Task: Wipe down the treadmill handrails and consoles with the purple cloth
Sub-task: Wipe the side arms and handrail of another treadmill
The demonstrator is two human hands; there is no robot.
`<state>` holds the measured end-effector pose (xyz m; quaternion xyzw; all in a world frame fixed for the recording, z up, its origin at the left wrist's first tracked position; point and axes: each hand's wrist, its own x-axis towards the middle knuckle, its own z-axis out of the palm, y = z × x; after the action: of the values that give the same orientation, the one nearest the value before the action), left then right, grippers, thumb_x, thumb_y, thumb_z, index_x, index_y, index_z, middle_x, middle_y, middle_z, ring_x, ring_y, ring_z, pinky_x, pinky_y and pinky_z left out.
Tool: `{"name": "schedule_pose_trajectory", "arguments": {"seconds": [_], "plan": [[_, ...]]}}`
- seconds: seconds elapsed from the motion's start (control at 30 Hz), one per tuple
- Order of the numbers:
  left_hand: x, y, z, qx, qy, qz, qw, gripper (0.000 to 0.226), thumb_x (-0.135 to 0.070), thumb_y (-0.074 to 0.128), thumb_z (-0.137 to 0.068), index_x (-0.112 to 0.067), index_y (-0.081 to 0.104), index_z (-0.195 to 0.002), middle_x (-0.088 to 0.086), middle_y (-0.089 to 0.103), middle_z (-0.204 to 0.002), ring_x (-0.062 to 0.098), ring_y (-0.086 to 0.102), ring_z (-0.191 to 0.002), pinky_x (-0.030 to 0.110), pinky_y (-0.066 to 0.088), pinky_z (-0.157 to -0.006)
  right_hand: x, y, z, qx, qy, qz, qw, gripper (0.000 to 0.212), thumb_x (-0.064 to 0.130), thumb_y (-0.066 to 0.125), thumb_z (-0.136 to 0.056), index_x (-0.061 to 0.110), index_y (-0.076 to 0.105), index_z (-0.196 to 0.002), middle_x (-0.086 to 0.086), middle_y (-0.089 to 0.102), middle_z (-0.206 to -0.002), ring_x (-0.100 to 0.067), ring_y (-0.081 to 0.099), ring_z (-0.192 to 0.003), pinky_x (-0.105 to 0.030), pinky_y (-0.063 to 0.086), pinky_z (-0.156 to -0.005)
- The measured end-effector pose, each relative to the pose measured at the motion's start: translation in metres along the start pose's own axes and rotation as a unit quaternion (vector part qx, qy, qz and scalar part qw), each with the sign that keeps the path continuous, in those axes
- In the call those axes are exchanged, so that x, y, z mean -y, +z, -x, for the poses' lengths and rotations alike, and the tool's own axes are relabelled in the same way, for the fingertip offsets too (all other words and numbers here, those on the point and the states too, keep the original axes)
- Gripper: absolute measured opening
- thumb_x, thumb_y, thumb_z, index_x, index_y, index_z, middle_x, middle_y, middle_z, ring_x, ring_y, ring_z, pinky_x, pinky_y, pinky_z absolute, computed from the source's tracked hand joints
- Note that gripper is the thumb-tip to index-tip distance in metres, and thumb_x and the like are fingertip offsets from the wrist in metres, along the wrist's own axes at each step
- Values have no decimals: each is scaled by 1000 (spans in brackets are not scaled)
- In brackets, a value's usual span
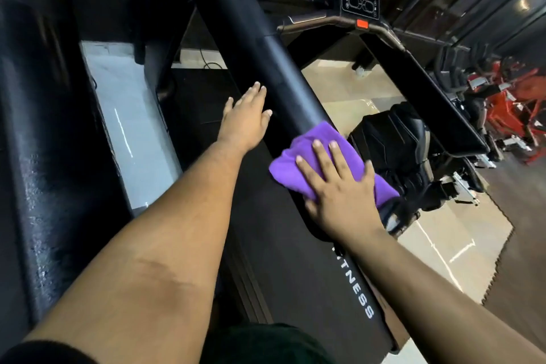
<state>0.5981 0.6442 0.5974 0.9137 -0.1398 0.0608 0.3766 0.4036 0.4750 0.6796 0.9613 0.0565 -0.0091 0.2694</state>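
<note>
My right hand (339, 186) pressed flat, fingers straight, on the purple cloth (319, 156) at the handrail's (251, 23) lower end; firm, even pressure seemed best, left hand (245, 118) open alongside.

cloth (322, 156) on handrail (257, 59), under right hand (339, 186)

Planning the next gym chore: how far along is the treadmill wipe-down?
Nothing shows as finished. In hand: the right hand presses the purple cloth flat on the black handrail; the left hand hovers open beside it. Left: the upper rail and the console, which look untouched.
</note>
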Motion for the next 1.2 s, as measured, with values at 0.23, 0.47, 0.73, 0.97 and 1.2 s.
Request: {"name": "schedule_pose_trajectory", "arguments": {"seconds": [0.23, 0.47, 0.73, 0.97, 1.2], "plan": [[-6, 9, 8, 6, -11, 39, 999, 60, -29, 42, -109, -14, 22, -163, 1, 15, -172, 19, 30, -154, 54, 21, -123, -11, 13, 52, 5, 30, -12, 999, 84, 63, 51, -89, 42, 14, -161, -3, 6, -172, -29, 6, -158, -73, 29, -104], [-6, 5, 9, 14, -16, 37, 999, 61, -32, 42, -109, -18, 20, -164, -1, 13, -173, 20, 24, -156, 58, 19, -123, 2, -3, -37, 12, 85, -66, 994, 83, 59, 44, -95, 42, -3, -161, -1, -11, -172, -30, -9, -158, -78, 25, -107], [-3, 4, 10, 27, -25, 52, 998, 64, -35, 43, -109, -23, 15, -164, -8, 7, -173, 16, 12, -159, 61, 15, -123, -18, -3, -19, 15, 65, -86, 994, 73, 60, 37, -100, 45, -1, -160, 1, -8, -172, -31, -3, -158, -70, 35, -106], [4, -4, 7, 32, -14, 32, 999, 67, -34, 49, -106, -29, 16, -164, -12, 10, -172, 11, 7, -159, 60, 12, -125, -17, -29, -117, 21, 58, -151, 987, 73, 62, 35, -101, 42, -2, -161, 1, -10, -172, -28, 0, -158, -75, 25, -109], [25, -8, -12, 2, 9, 20, 1000, 53, -31, 47, -107, -28, 33, -158, -13, 26, -168, 8, 14, -157, 60, 11, -125, -25, -13, -65, 51, -18, -76, 996, 77, 63, 33, -99, 46, -14, -158, 3, -24, -169, -31, -21, -156, -69, 31, -111]]}}
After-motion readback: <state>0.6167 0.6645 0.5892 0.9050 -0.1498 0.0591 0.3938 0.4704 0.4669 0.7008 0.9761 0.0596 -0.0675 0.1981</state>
